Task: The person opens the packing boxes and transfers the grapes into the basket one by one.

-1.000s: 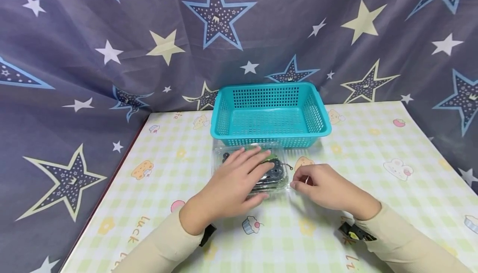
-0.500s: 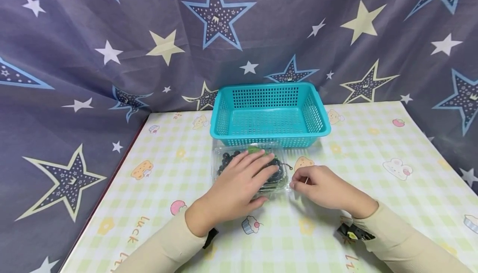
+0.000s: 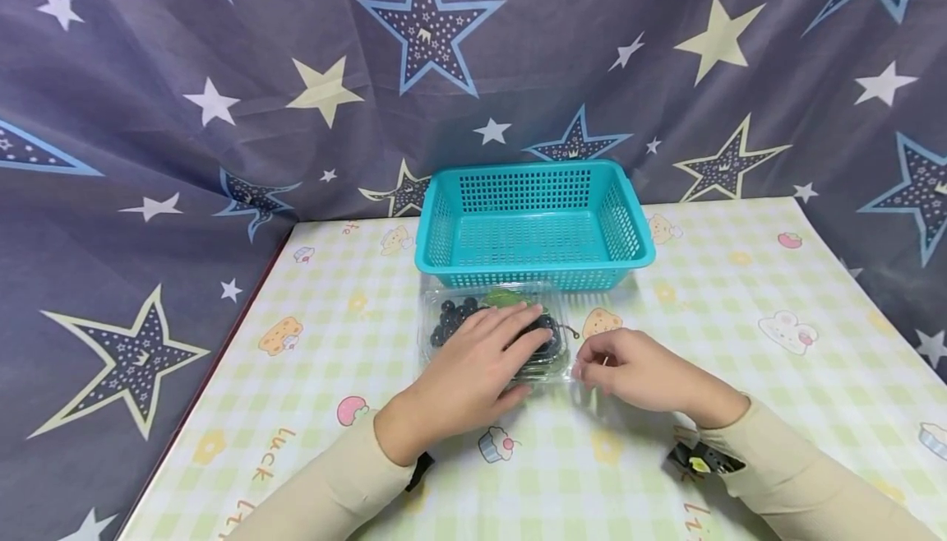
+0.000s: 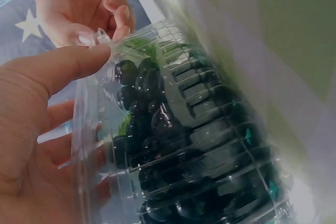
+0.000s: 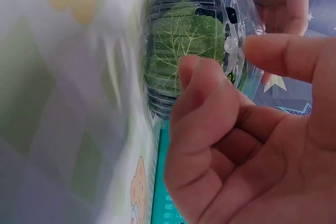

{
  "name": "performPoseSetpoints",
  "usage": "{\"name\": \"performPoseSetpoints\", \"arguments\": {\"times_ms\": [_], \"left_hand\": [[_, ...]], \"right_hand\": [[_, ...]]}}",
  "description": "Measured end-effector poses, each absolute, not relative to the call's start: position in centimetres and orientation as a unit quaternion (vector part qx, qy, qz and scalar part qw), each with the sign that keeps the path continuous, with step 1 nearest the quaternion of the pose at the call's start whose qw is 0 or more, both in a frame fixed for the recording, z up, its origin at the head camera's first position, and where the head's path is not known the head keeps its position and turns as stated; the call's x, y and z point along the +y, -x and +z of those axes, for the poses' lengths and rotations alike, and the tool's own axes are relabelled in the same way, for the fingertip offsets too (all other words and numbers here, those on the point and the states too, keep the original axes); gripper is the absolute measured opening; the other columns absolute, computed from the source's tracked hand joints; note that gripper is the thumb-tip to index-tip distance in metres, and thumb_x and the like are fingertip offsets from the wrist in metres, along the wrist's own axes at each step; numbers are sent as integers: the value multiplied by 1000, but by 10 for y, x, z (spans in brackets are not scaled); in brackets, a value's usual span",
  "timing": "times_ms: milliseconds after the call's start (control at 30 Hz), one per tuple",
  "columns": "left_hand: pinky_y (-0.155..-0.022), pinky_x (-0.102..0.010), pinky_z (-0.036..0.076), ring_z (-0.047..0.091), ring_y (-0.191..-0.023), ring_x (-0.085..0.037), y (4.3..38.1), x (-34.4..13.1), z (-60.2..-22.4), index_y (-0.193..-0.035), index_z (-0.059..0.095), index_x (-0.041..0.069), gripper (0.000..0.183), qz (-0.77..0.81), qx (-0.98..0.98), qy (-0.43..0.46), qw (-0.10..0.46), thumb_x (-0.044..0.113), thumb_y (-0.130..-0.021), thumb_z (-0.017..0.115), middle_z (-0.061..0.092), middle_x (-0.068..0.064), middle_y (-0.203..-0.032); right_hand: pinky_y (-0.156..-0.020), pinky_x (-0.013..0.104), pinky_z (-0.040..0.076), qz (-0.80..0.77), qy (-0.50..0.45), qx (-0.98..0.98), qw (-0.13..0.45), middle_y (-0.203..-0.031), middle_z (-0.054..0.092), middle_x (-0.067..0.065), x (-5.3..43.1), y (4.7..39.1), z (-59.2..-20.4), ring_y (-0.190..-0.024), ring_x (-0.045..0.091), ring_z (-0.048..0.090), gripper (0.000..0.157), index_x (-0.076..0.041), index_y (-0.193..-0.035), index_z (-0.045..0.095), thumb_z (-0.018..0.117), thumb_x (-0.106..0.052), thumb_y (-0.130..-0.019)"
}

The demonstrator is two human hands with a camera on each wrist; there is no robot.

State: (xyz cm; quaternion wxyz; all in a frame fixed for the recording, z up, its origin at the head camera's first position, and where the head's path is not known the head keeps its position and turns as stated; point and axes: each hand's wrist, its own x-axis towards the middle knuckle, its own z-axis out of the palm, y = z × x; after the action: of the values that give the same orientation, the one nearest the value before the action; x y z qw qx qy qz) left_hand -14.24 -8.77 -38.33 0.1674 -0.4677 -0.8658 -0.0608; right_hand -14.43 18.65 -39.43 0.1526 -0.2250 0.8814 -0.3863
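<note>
Left hand (image 3: 469,372) lies spread on clear container (image 4: 202,114), just below frame centre, dark grapes (image 3: 450,323) and green leaf (image 3: 503,298) inside. Right hand (image 3: 636,368), fingers curled, at container's lower-right corner; can't tell if pinching it. Teal basket (image 3: 533,268) just above container.

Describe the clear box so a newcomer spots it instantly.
On the checked tablecloth, find the turquoise basket near the far edge. The clear plastic box sits just on its near side. Unlike the basket, it is transparent, showing dark round fruit and green leaves inside.
</note>
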Motion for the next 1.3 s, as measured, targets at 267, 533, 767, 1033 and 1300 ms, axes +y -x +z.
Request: {"name": "performPoseSetpoints", "arguments": {"times_ms": [267,533,767,1033,1300], "left_hand": [[-121,-57,34,41,-150,-36,144,-88,-387,-148,53,12,66,-93,-866,467,151,32,-91,79,45,-14,-159],[-121,-60,33,40,-150,-36,145,-88,-387,-145,54,13,60,-98,-867,467,146,34,-93,77,47,-13,-159],[-121,-60,33,41,-150,-37,145,-89,-388,-145,55,13,59,-106,-865,468,144,35,-94,75,48,-14,-158],[-120,-60,34,42,-149,-36,147,-88,-391,-145,55,13,56,-119,-860,472,150,34,-97,72,49,-14,-157],[-119,-58,36,44,-148,-36,147,-88,-393,-145,56,13,53,-110,-860,469,169,33,-98,70,51,-14,-155]], "right_hand": [[-51,25,45,-407,241,864,172,-72,65,0,189,146,-394,-57,8,53,10,-13,-96,73,64,-14,-92],[-47,26,47,-449,213,838,224,-71,62,5,191,148,-395,-55,11,53,16,-3,-101,72,66,-14,-90],[-48,25,47,-469,206,823,247,-76,65,10,193,150,-396,-60,15,56,18,0,-103,70,68,-14,-91],[-52,28,49,-494,194,802,275,-85,71,13,196,153,-397,-68,18,62,21,4,-106,70,63,-11,-92],[-53,26,48,-504,196,788,295,-90,73,16,196,154,-399,-68,17,64,22,5,-108,70,62,-11,-95]]}}
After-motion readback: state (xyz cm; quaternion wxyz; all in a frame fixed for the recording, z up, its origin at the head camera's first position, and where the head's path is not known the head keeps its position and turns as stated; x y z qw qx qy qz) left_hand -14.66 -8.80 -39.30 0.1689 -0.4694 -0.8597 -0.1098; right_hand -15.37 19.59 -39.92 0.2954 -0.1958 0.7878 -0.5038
